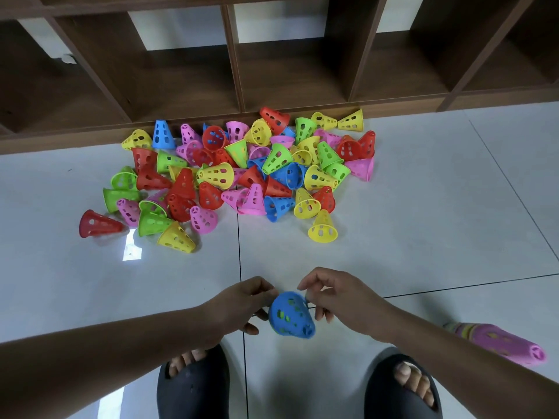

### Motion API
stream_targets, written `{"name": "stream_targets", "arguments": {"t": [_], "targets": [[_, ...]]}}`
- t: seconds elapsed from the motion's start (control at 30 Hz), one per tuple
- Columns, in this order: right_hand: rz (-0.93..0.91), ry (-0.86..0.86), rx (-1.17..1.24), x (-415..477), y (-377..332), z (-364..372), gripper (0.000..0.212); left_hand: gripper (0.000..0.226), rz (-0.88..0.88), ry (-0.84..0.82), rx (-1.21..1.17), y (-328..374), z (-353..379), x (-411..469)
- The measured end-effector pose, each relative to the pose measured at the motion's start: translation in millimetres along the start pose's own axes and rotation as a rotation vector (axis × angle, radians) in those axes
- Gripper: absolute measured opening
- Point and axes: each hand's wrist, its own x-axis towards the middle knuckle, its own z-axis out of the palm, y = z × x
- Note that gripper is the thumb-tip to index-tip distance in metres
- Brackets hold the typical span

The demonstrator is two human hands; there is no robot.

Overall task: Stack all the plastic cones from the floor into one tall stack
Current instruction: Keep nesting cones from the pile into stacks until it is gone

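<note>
Two hands (239, 306), one blue cone (290, 316), one stack (499, 343), two slippers (193, 391), many cones (216, 175)

Found a blue cone (292, 316), perforated, tilted with narrow tip down and to the right, pinched near its wide end between left hand (242, 303) and right hand (338, 300); noted green and yellow showing through its holes. Recorded a loose pile of cones (242, 167) in red, yellow, green, blue and pink, mostly toppled. Logged one yellow cone (322, 226) upright just beside the pile's near edge, and one red cone (96, 224) on its side at the left fringe. Noted a pink-tipped stack (499, 343) lying on its side at far right, tip pointing right.
</note>
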Motion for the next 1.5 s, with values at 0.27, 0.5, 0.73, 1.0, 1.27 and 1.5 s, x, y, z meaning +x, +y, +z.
{"name": "stream_targets", "arguments": {"t": [0.27, 0.5, 0.73, 1.0, 1.27, 1.5], "targets": [[0.340, -0.093, 0.221, 1, 24, 19, 0.023, 0.032, -0.121, -0.006, -0.135, -18, 5, 9], [0.275, 0.020, 0.360, 23, 19, 13, 0.023, 0.031, -0.043, 0.060, -0.283, -12, -9, 28], [0.175, 0.149, 0.287, 46, 3, -20, 0.027, 0.046, 0.097, 0.235, -0.192, 2, -76, 42], [0.024, 0.296, 0.293, 67, 1, -53, 0.045, 0.017, 0.202, 0.779, 0.307, -11, -171, 46], [0.111, 0.272, 0.343, 76, 7, -59, 0.051, 0.034, 0.135, 0.918, 0.535, -45, -207, 53], [0.116, 0.277, 0.346, 74, 10, -64, 0.048, 0.017, 0.057, 0.849, 0.567, -48, -183, 52]]}}
